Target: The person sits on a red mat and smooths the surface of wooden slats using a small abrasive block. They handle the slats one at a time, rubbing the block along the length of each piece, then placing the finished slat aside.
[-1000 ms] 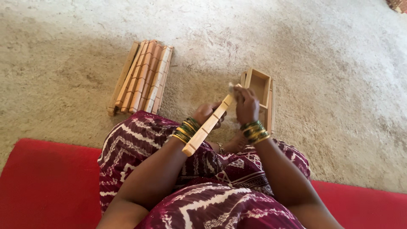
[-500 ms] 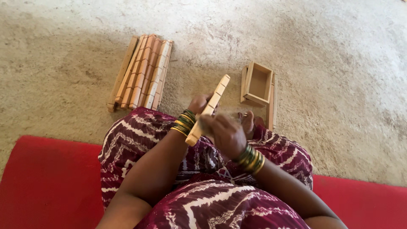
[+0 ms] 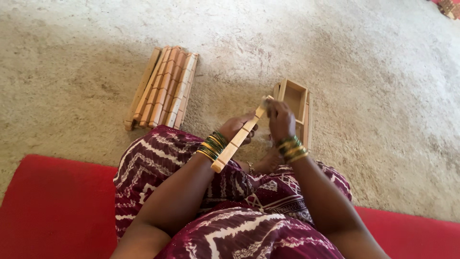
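A pale notched wooden strip (image 3: 238, 139) slants from my lap up toward the floor, and my left hand (image 3: 237, 126) grips it near its middle. My right hand (image 3: 280, 121) is closed around the strip's far end, pressing a small light piece, too small to identify, against the wood. Both wrists carry green and gold bangles. Just beyond my right hand, a small open wooden frame box (image 3: 293, 99) rests on the ground.
A bundle of several similar notched wooden strips (image 3: 164, 88) lies on the sandy concrete floor (image 3: 364, 62) to the left. I sit on a red mat (image 3: 57, 211), with a maroon and white patterned garment over my knees.
My right hand slid down the strip toward my lap half a second ago and is now back up at the strip's far end. The strip tilted steeper, then returned to its lower slant.
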